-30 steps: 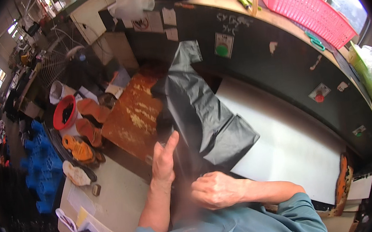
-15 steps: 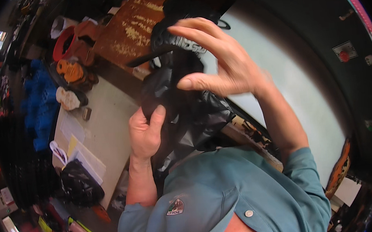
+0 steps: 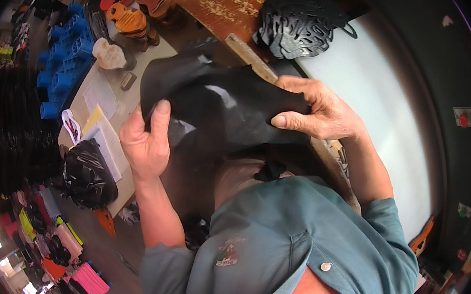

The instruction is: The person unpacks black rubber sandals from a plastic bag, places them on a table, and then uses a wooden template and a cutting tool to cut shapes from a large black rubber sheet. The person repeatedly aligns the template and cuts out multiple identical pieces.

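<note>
Holding black sheet — fingers either side

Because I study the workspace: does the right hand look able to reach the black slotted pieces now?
Probably yes: the black slotted pieces lie just beyond the right hand, with nothing tall seen between, but that hand is occupied holding the black sheet.
</note>
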`<state>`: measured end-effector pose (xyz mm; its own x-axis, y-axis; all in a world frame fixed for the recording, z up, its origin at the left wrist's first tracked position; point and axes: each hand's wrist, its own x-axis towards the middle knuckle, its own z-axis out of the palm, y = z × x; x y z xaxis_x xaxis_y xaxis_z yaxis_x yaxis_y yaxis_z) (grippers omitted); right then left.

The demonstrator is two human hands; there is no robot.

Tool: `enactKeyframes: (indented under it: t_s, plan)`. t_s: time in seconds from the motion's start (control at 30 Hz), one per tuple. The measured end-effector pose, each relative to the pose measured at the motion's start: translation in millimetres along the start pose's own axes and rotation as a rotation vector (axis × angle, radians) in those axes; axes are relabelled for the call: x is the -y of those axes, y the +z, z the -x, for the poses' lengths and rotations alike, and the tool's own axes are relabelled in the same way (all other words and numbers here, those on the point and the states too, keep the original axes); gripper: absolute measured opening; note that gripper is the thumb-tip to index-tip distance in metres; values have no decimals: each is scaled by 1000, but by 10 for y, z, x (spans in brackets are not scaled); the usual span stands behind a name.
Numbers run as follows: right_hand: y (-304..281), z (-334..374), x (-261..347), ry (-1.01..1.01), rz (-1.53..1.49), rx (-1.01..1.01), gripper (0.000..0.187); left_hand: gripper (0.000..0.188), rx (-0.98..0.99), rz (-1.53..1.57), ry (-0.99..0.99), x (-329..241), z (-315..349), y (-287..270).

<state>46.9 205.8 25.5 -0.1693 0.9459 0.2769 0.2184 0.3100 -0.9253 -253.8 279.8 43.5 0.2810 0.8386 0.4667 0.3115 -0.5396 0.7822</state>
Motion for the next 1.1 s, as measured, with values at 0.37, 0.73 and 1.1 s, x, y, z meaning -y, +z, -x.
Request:
enactKeyframes:
  t_s: [0.37, 0.73, 1.1]
  plan:
    - [920, -753, 38, 303, 181, -171, 51, 32, -453, -226, 37, 744, -46, -605]
    - [2261, -1117, -244, 526, -234, -16, 10, 23, -45, 823, -720, 1342, 609, -419]
    - [1575, -1979, -1388, 692, -1094, -678, 19, 39, -628, 1840, -746, 2049, 1108, -1345]
